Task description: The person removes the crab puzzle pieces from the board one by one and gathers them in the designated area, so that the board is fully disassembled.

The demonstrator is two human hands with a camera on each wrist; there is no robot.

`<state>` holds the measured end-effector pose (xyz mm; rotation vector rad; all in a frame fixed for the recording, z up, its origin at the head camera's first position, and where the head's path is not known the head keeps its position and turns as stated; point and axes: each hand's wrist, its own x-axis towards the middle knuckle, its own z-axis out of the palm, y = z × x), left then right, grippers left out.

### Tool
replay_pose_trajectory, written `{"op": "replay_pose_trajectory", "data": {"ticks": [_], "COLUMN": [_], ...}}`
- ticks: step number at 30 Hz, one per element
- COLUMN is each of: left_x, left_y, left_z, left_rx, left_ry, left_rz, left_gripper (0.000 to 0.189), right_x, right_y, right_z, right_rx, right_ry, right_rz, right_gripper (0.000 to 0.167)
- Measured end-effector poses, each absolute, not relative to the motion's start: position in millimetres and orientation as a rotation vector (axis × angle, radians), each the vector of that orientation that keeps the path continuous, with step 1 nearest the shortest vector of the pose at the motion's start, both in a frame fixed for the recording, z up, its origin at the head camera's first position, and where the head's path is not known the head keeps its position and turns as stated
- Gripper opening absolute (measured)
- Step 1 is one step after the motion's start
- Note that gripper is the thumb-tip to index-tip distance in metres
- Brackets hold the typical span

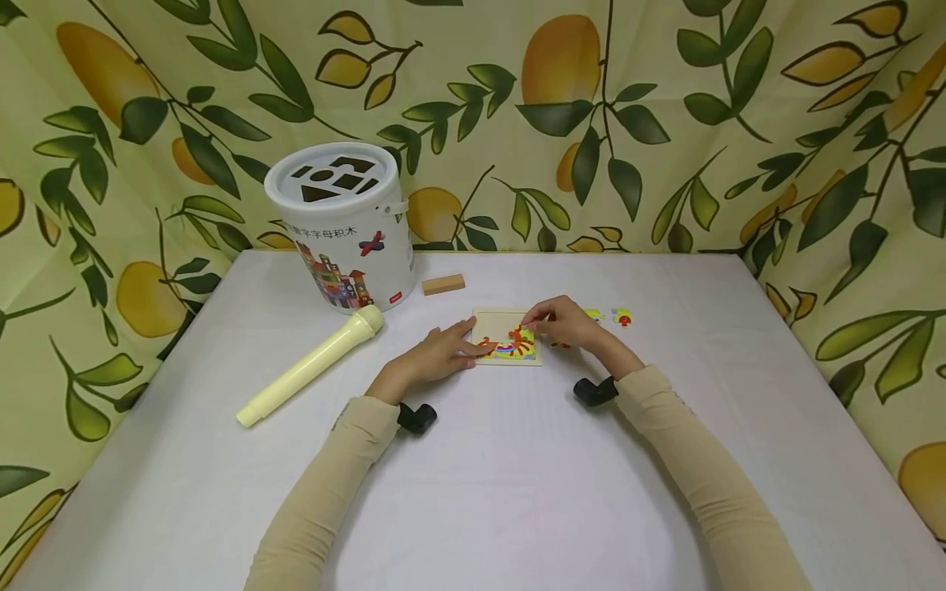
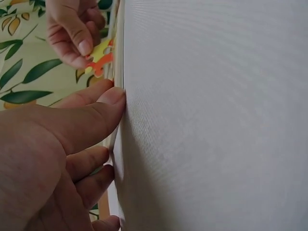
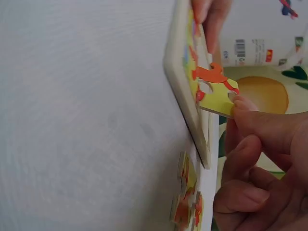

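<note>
Creased beige fabric left sleeve [image 1: 325, 484], matching right sleeve [image 1: 713, 472], stubby black angular left wrist camera [image 1: 418, 419], matching right wrist camera [image 1: 594, 392], bare left hand [image 1: 436, 355], bare right hand [image 1: 571, 322]

The puzzle tray [image 1: 496, 322] looks like matt wood, the bucket [image 1: 347, 234] smooth plastic.

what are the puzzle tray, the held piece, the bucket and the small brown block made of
Puzzle tray: probably wood, matte; thick, pale, plain rim.
Held piece: likely thin wood or board; printed face, plain cut edge.
Bucket: likely plastic, smooth; rigid-looking white wall, lid with crisp cutouts.
Block: perhaps wood, matte; even tan colour, grain too small to tell.
</note>
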<state>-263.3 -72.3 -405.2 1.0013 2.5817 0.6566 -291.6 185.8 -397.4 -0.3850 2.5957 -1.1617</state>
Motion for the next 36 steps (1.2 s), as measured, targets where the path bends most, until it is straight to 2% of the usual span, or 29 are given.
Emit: {"op": "replay_pose_trajectory", "data": {"ticks": [6, 15, 36], "left_x": [-263, -263, -263], "left_y": [-70, -70, -71], "left_z": [-403, -404, -404], "left_rx": [0.970, 0.978, 0.954], "left_ry": [2.598, 2.593, 2.583], "left_rz": [0.609, 0.607, 0.645], "left_gripper": [0.038, 0.038, 0.037], "right_x": [-289, -289, -263], "right_y": [180, 195, 323], "right_z": [-395, -395, -397], "right_rx": [-0.496, -0.305, 0.108], "right_ry": [2.688, 2.577, 2.556], "right_rz": [-1.101, -1.236, -1.221], "right_gripper": [0.015, 0.019, 0.040]}}
